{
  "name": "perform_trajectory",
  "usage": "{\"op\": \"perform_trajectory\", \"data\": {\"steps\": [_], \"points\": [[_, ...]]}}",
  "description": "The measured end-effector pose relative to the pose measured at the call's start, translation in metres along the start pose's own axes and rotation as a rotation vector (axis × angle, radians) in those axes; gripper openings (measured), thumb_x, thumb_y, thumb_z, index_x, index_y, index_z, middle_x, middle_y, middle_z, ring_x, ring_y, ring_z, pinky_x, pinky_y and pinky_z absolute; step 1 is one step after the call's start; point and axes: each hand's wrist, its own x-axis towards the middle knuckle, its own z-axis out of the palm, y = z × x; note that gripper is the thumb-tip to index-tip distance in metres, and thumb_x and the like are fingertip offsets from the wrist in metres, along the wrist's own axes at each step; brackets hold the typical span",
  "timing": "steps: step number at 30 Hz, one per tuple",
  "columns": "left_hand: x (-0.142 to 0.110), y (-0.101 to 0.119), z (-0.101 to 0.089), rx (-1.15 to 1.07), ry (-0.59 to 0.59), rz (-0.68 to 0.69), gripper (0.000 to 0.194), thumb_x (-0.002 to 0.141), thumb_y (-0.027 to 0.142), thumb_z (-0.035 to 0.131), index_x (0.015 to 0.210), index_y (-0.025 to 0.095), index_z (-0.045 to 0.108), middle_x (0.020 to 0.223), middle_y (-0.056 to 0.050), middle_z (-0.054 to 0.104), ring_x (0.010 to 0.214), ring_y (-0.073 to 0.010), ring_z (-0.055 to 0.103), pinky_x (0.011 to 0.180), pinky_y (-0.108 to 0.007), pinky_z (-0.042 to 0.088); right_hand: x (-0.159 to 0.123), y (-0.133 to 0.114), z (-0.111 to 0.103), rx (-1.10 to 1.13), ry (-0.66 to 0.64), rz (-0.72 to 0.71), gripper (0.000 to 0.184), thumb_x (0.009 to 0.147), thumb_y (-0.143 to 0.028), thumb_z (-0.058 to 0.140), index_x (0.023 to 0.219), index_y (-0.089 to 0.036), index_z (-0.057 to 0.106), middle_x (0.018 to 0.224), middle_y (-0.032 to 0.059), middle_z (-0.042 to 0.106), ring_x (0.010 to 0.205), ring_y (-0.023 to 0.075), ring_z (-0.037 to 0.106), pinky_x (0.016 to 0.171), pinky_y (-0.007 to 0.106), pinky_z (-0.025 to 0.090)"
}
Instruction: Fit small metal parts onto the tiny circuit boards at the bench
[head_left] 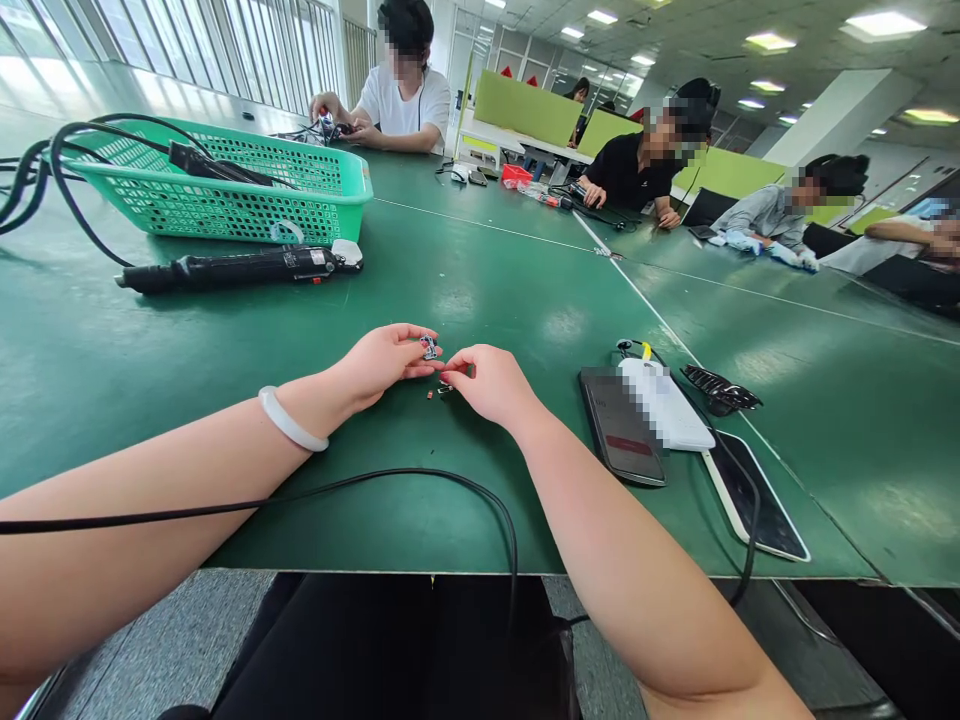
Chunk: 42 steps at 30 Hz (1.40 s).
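My left hand (pixel 386 362), with a white bangle on its wrist, pinches a small black, white and silver part (pixel 429 347) above the green table. Close against its fingertips is my right hand (pixel 487 380), thumb and index finger pressed together. Whatever those fingers hold, if anything, is too small to name. Just under the right fingertips I see a small dark piece with a pale edge (pixel 445 388). A tiny reddish piece (pixel 430 395) lies beside it on the green tabletop (pixel 360 520).
A green plastic basket (pixel 247 205) with cables stands at the left, a black electric screwdriver (pixel 240 268) before it. To the right lie a dark phone (pixel 626 440), a white power bank (pixel 671 405), another phone (pixel 757 500) and a black cable (pixel 420 471). Several people sit around the table.
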Motion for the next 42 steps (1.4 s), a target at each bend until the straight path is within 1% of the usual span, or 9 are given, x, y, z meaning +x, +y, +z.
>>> {"op": "perform_trajectory", "data": {"steps": [6,9,13,17,20,23,30,35,42], "points": [[0.001,-0.003,-0.002,-0.008,-0.013,0.004,0.011,0.083,0.010,0.056,0.093,0.013,0.058,0.090,-0.007,0.068,0.077,-0.0132,0.068,0.086,-0.032,0.052,0.004,0.002,0.008,-0.066,-0.025,-0.061,0.012,0.076,-0.028,0.062,0.069,-0.021,0.069,0.075,0.0021,0.064,0.066,0.0134,0.052,0.061,0.027,0.036],[0.001,-0.003,-0.003,-0.034,-0.019,0.022,0.010,0.081,0.010,0.061,0.090,0.013,0.058,0.085,-0.006,0.069,0.075,-0.0117,0.066,0.087,-0.032,0.051,0.003,0.000,0.006,-0.043,0.034,-0.095,0.017,0.078,-0.026,0.058,0.065,-0.020,0.068,0.074,0.0028,0.064,0.067,0.0138,0.052,0.062,0.028,0.037],[0.000,-0.003,-0.002,-0.041,-0.071,0.023,0.008,0.081,0.008,0.061,0.087,0.013,0.057,0.078,-0.004,0.068,0.076,-0.0106,0.066,0.086,-0.031,0.051,0.001,-0.004,0.003,0.297,0.144,-0.017,0.017,0.077,-0.033,0.061,0.072,-0.019,0.069,0.075,0.0024,0.068,0.067,0.0138,0.057,0.066,0.029,0.043],[-0.004,-0.003,0.000,-0.033,-0.181,0.010,0.004,0.084,0.010,0.058,0.084,0.013,0.056,0.076,-0.004,0.068,0.080,-0.0123,0.068,0.083,-0.030,0.052,0.001,-0.004,0.004,0.682,0.107,0.040,0.021,0.073,-0.038,0.067,0.075,-0.018,0.070,0.071,0.0024,0.068,0.066,0.0136,0.061,0.068,0.029,0.047],[-0.005,-0.004,0.001,-0.057,-0.226,0.007,0.005,0.084,0.010,0.058,0.084,0.013,0.055,0.075,-0.003,0.068,0.078,-0.0120,0.068,0.081,-0.030,0.053,0.002,-0.005,0.007,0.805,0.090,0.067,0.023,0.068,-0.038,0.071,0.074,-0.017,0.070,0.068,0.0018,0.067,0.064,0.0132,0.062,0.067,0.028,0.049],[-0.005,-0.003,0.001,-0.092,-0.226,-0.013,0.006,0.084,0.007,0.057,0.082,0.012,0.054,0.076,-0.004,0.068,0.078,-0.0109,0.068,0.082,-0.028,0.053,0.002,-0.008,0.008,0.821,0.107,0.092,0.022,0.066,-0.037,0.072,0.073,-0.017,0.069,0.067,0.0011,0.067,0.063,0.0124,0.061,0.066,0.028,0.049],[-0.005,-0.005,0.001,-0.125,-0.220,-0.014,0.008,0.083,0.005,0.056,0.082,0.012,0.056,0.074,-0.003,0.068,0.079,-0.0110,0.068,0.082,-0.027,0.053,-0.001,-0.019,0.007,0.934,0.124,0.295,0.018,0.060,-0.033,0.073,0.065,-0.017,0.067,0.060,-0.0012,0.063,0.057,0.0089,0.055,0.053,0.022,0.041],[-0.004,-0.005,0.002,-0.158,-0.226,-0.030,0.008,0.082,0.006,0.059,0.081,0.013,0.056,0.073,-0.002,0.068,0.078,-0.0111,0.068,0.088,-0.030,0.052,-0.002,-0.022,0.008,0.890,0.163,0.315,0.018,0.059,-0.034,0.073,0.061,-0.017,0.066,0.056,-0.0020,0.059,0.056,0.0093,0.052,0.052,0.023,0.038],[0.000,-0.008,-0.001,-0.218,-0.218,-0.027,0.008,0.084,0.005,0.055,0.082,0.012,0.058,0.085,-0.006,0.069,0.086,-0.0128,0.069,0.089,-0.028,0.052,0.001,-0.015,0.006,0.824,0.199,0.261,0.026,0.066,-0.040,0.070,0.078,-0.017,0.072,0.070,0.0019,0.067,0.063,0.0111,0.056,0.058,0.025,0.042]]}}
